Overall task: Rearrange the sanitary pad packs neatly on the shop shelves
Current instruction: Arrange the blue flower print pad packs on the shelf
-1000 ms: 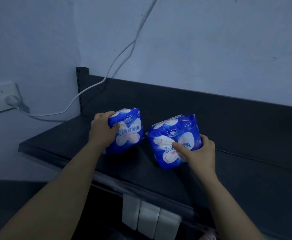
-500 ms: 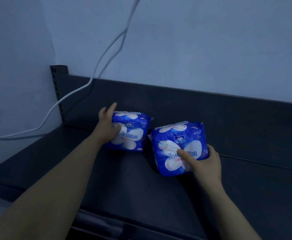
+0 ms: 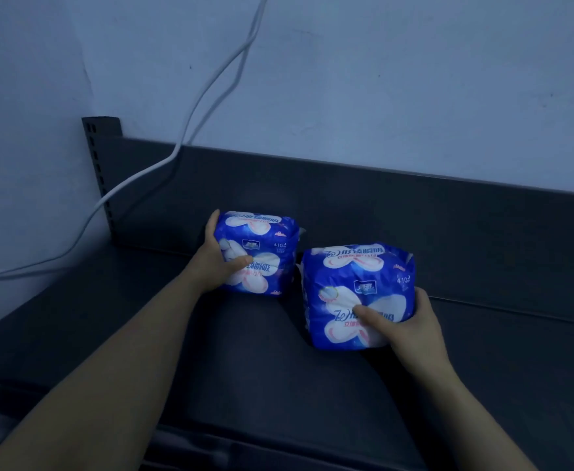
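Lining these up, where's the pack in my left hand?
Head view, centre-left: the left pack stands on the dark shelf near the back panel, just left of the other pack.

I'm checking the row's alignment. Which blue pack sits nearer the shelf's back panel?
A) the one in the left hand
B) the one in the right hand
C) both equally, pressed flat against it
A: the left pack, gripped by the left hand, stands farther back toward the back panel than the right pack in the right hand.
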`<state>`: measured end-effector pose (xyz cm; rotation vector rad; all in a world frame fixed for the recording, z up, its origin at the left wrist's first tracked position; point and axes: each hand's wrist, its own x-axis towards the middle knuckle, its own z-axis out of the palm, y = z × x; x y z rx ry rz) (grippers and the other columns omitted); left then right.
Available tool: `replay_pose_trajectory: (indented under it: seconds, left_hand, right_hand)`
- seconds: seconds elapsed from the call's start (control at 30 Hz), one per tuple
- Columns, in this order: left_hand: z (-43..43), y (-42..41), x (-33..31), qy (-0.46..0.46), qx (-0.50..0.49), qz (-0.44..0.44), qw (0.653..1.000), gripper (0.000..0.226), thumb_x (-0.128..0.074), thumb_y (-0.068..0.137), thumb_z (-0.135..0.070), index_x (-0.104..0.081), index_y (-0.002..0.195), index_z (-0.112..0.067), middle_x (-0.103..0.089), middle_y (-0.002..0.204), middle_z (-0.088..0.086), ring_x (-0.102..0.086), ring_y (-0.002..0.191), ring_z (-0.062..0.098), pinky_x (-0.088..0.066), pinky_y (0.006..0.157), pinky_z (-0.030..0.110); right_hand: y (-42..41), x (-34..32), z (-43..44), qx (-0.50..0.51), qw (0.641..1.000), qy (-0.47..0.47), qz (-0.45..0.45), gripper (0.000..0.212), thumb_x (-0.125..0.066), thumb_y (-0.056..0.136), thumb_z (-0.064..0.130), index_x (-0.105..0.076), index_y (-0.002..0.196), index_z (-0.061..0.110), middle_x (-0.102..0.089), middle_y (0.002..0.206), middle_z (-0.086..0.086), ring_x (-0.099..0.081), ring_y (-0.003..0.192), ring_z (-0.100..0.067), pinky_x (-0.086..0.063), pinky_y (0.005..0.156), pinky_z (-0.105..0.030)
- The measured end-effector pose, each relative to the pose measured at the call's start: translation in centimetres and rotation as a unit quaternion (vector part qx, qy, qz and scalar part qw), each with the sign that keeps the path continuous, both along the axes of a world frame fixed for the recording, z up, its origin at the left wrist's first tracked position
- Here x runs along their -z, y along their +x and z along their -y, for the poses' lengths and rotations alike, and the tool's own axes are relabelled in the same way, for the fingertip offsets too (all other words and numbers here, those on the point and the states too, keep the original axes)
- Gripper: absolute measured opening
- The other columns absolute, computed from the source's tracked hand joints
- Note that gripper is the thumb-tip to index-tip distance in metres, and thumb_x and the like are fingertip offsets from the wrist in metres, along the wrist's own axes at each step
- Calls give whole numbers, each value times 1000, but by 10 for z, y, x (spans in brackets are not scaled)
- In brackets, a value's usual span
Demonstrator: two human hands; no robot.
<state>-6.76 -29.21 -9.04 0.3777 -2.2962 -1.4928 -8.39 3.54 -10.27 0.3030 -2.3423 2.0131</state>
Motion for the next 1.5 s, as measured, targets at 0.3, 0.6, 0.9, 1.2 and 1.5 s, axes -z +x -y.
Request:
replay_pose_trajectory:
  seconds: [0.3,0.6,0.9,1.2,1.5]
  left_hand:
    - [-12,36,-21,-51,-142,-3,989,81,-66,88,-27,-18,152,-17,-36,150,12,-41,135,25,-35,108,37]
    - [-46,98,-20,120,-25,-5,992,32,-60,89,-51,-75,89,-22,-75,93,-4,-71,86,16,-57,80,36]
    - [-27,102,-5,234,-68,-74,967,40,-60,93,-36,-50,127,-19,-63,124,2,-63,107,17,-49,78,28]
    - [-26,86,7,183,-96,-82,975,27,-47,98,-44,-64,102,-24,-66,88,-2,-62,88,14,-47,78,29]
    - [-37,94,-6,85,-151,-81,982,39,-43,99,-45,-58,123,-18,-63,120,0,-60,100,9,-44,80,25]
  right_hand:
    - [26,-14,14,-60,997,55,4,64,-94,53,27,-52,102,28,-69,101,10,-70,81,-5,-58,68,-28]
    - [50,-7,84,-127,989,66,-21,67,-89,63,36,-43,111,24,-57,106,17,-61,89,3,-51,70,-17]
    - [51,-7,109,-198,980,39,-6,60,-57,81,63,-44,129,29,-58,122,17,-59,103,3,-47,84,-18]
    - [47,-5,130,-179,979,92,-43,50,-46,96,49,-32,138,28,-53,125,11,-55,108,-7,-40,83,-17]
    - [48,-10,121,-167,973,144,-74,64,-49,84,69,-39,135,33,-52,133,9,-50,121,-11,-43,103,-38]
